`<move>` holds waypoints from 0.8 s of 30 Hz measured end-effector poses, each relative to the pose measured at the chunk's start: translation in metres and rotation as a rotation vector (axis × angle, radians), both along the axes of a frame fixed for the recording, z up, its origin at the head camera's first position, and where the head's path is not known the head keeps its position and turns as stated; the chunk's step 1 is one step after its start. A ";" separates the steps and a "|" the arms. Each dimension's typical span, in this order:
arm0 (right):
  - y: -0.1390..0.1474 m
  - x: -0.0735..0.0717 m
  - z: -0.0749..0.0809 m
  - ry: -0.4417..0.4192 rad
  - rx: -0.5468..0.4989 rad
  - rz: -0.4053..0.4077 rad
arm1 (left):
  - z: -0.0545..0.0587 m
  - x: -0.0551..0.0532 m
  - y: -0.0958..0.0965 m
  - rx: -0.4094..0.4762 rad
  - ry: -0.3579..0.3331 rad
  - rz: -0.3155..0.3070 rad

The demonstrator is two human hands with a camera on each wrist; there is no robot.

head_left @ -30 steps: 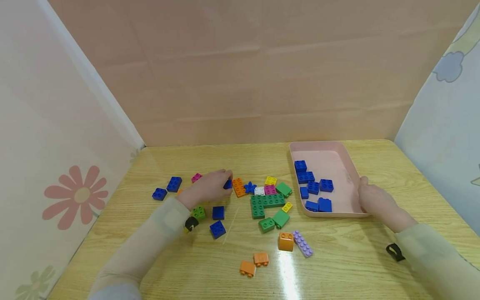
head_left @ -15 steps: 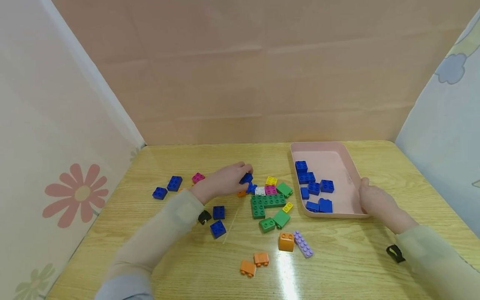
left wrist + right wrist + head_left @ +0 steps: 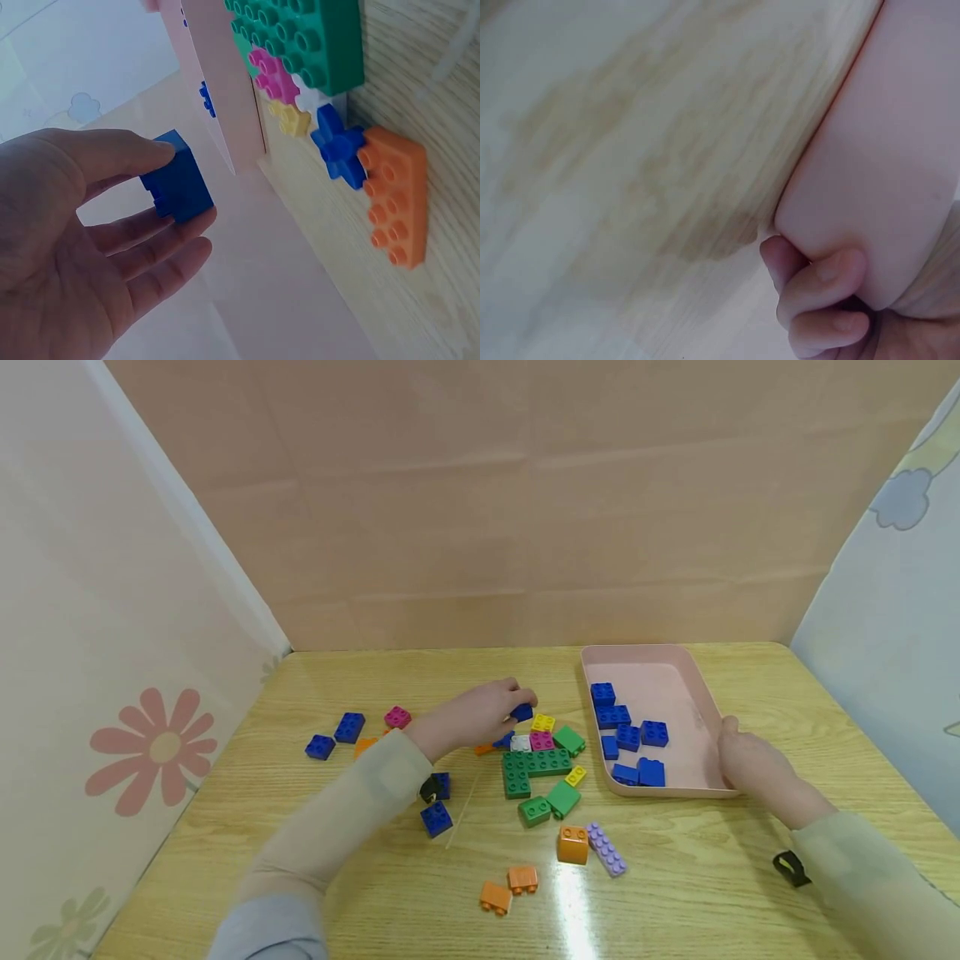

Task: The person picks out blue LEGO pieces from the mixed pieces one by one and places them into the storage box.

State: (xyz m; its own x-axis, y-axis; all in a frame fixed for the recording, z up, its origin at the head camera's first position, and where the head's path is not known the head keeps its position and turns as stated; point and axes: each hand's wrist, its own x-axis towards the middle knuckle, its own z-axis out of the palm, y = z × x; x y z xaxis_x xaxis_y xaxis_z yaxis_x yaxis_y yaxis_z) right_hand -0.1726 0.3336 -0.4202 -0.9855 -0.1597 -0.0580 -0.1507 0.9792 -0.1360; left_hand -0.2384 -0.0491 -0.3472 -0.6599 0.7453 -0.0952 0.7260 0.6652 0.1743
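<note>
Pinching a blue brick (image 3: 186, 184), the left hand (image 3: 474, 717) hangs over the surface (image 3: 405, 897), left of the pink tray (image 3: 660, 681) that the right hand (image 3: 759, 768) grips by its right edge. This looks like a transfer, probably calling next for clearance over the tray's left wall. From the head view, the blue star (image 3: 341, 146) and adjoining orange brick (image 3: 403, 199) (plain at the left wrist) are partly hidden.

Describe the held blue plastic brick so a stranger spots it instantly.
On the wooden table, find the pale pink plastic tray. Left of it, in the person's left grip, is the blue brick, the only one held up off the table.
</note>
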 end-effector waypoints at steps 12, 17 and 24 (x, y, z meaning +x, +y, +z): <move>0.001 0.000 -0.003 0.052 0.027 0.035 | 0.009 0.001 0.054 0.028 0.087 -0.114; 0.001 -0.001 -0.005 0.068 0.023 0.050 | 0.018 0.000 0.086 0.034 0.060 -0.185; 0.001 -0.002 -0.004 0.078 0.026 0.063 | 0.018 0.001 0.137 -0.027 -0.019 -0.205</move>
